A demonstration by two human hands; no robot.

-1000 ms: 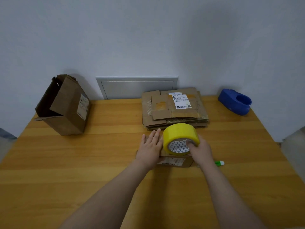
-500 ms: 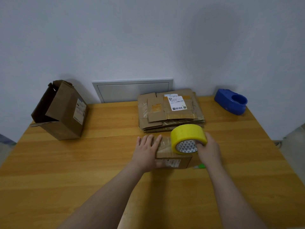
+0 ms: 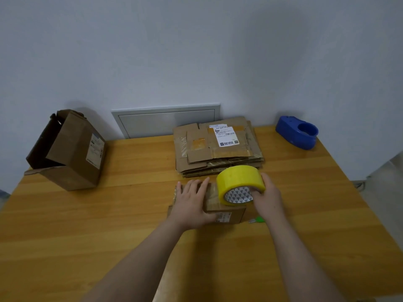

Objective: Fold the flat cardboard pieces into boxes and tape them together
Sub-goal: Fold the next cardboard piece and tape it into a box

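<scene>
**Work piece.** The small box (image 3: 229, 214) sits closed on the table (image 3: 87, 236), near the middle and just in front of the stack of flat cardboard (image 3: 218, 149). A white label shows on its near side wall.

**Left hand** (image 3: 192, 205). It is laid palm-down on the left half of the box top. The fingers (image 3: 194, 188) are straight and close together, point away from the person and lie flat against the cardboard. They curl round nothing. The fingertips reach the far edge of the box top.

**Right hand** (image 3: 268, 197). It grips the tape roll (image 3: 239, 179). The roll is yellow with a patterned white core. It stands on its edge over the right half of the box top, with the core facing the person. The fingers wrap over the right side of the roll, and the thumb enters the core at its lower right. The roll lies between the two hands, its left rim just beside the left index finger.

**Tape.** A glossy, translucent tape strip (image 3: 211, 198) lies on the box top from the roll toward the left hand. Whether it continues under the left palm cannot be told.

**Other items**
- An open box (image 3: 72, 153) stands tilted at the far left corner of the table.
- A blue tape dispenser (image 3: 297, 136) sits at the far right corner, well apart from the hands.
- A green object (image 3: 258, 219) lies on the table just right of the small box, partly hidden by the right wrist.
- A grey wall panel (image 3: 165, 123) is behind the table
</scene>
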